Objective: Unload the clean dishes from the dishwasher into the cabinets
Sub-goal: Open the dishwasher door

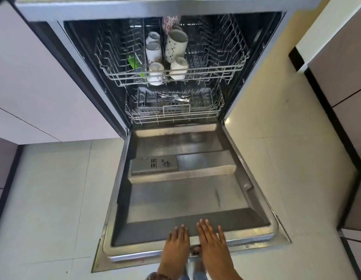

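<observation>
- Both hands down on the door's [185, 199] near edge: left hand [176, 246] and right hand [213, 244] lie flat, fingers straight, gripping nothing. If I lean on them, my weight goes onto a door lying fully open, and I'd guess the hinges won't like it.
- The mugs [175, 45] are deep in the upper rack [216, 71], well away from my hands. Reaching over the door from here means a long stretch and a poor hold on wet glaze.
- They sit packed together, touching, the tall spotted one tilted. Yank the rack out fast and they knock each other — a chip is the likely cost.
- Cutlery [175, 97] lies loose across the lower rack [195, 116], not standing. Grab a bunch carelessly and a piece could drop through the wires.
- A green piece [133, 60] is wedged between tines beside the mugs; I can't tell what it is, so I'd lift it gently.
- The door juts out over the floor [54, 188] — easy to catch a shin on when I turn toward the cabinets.
</observation>
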Available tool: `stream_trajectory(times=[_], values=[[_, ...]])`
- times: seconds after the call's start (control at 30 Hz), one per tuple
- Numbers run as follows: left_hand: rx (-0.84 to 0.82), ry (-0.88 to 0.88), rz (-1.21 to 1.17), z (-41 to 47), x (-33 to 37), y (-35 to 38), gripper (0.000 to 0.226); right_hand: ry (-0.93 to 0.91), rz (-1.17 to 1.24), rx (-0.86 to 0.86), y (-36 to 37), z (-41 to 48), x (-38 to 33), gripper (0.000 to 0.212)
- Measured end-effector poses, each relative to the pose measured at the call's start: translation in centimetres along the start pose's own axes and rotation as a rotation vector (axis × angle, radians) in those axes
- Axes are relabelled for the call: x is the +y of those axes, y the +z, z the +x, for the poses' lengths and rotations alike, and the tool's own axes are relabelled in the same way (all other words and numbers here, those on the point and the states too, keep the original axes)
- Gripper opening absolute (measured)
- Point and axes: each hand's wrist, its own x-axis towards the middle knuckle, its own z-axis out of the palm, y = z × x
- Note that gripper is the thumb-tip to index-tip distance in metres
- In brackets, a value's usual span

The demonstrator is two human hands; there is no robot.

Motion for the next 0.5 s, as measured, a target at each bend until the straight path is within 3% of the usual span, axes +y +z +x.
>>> stream_trajectory(times=[0.07, 0.17, 0.3, 0.5], values=[[0.023, 0.015, -0.027, 0.2, 0.0, 3.0, 0.046, -0.042, -0.039, 0.054, 3.1, -0.1, 0.4, 0.104], [0.022, -0.008, -0.08, 1.4, -0.9, 7.9, 0.048, -0.094, 0.012, 0.002, 6.7, 0.4, 0.9, 0.105], [0.07, 0.019, -0.129, 3.2, -2.2, 12.8, 0.039, -0.091, -0.029, 0.036, 10.6, 0.6, 1.9, 0.057], [0.097, -0.027, -0.087, 6.0, -2.8, 19.1, 0.039, -0.039, -0.036, -0.035, 16.6, 1.4, 3.1, 0.055]])
